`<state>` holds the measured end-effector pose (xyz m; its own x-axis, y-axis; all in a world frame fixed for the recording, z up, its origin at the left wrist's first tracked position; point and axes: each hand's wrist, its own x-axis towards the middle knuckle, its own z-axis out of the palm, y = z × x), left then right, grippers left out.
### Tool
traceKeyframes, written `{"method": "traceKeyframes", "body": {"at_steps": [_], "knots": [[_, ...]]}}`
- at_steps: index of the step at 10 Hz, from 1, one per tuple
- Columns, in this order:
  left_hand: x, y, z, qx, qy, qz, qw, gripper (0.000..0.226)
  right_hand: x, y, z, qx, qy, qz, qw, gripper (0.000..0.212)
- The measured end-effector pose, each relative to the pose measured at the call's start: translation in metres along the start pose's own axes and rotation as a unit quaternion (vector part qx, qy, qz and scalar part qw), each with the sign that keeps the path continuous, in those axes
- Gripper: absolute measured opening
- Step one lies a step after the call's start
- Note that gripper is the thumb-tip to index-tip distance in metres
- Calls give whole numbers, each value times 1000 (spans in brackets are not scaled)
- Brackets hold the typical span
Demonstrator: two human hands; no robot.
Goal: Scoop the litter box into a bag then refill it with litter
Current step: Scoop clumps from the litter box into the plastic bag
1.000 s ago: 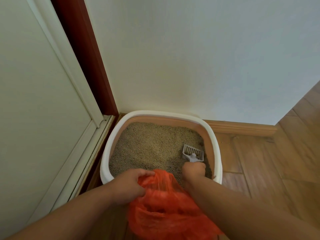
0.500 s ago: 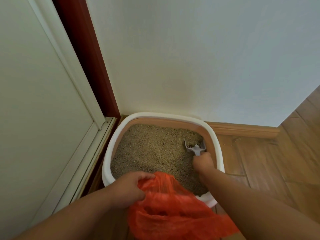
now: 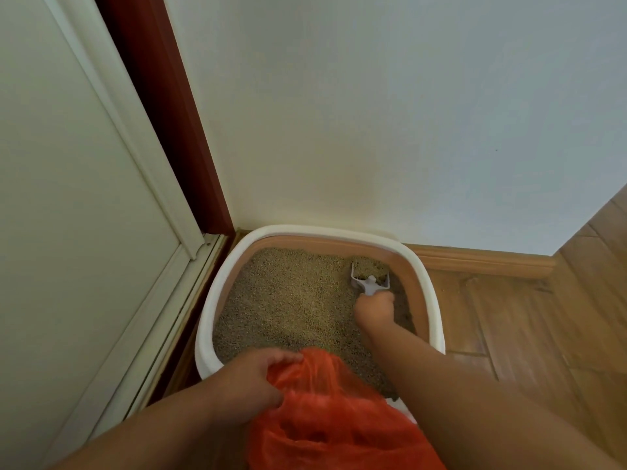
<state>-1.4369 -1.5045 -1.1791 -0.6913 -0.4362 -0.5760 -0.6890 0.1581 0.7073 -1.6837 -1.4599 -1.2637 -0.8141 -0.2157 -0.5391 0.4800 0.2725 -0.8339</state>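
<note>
Wood floor corner: litter box is set vs wall, filled w/ tan litter. Grey scoop, loaded w/ litter, is gripped by right hand at box's 1 o'clock. Orange bag at 6 o'clock is pinched by left hand.

Head view looks steeply down, seemingly close.

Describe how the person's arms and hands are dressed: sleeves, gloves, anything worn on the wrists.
Both forearms are bare as far as the head view shows; no sleeve edge shows. The left hand and right hand wear no gloves. No watch or bracelet shows on either wrist. Rings cannot be made out.
</note>
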Motion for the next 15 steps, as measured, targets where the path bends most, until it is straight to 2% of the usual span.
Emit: {"method": "traceKeyframes", "body": {"at_steps": [1,2,3,6,9,11,13,14,15], "knots": [[0,-5,-1,-21,-18,-17,999,69,-13,-1,10,-250,-34,-9,968,34],[-1,-11,-3,-19,-8,-11,1000,69,-9,10,8,-226,-17,-79,971,32],[-4,-17,-5,-27,-5,-17,999,71,-12,24,4,-162,36,-94,982,37],[-9,-13,0,2,12,7,1000,70,-28,14,-36,-184,-51,-155,969,22],[-18,0,20,68,-10,38,997,68,-40,-7,-81,-194,-64,-243,948,19],[-24,-1,36,88,-24,39,995,69,-43,-26,-115,-195,-66,-237,949,21],[-25,3,35,126,5,52,991,73,-46,-37,-137,-193,-58,-261,944,27],[-29,5,36,141,-1,49,989,74,-47,-41,-139,-206,-87,-260,939,25],[-33,2,38,155,-11,57,986,60,-51,-37,-139,-202,-130,-252,938,22]]}}
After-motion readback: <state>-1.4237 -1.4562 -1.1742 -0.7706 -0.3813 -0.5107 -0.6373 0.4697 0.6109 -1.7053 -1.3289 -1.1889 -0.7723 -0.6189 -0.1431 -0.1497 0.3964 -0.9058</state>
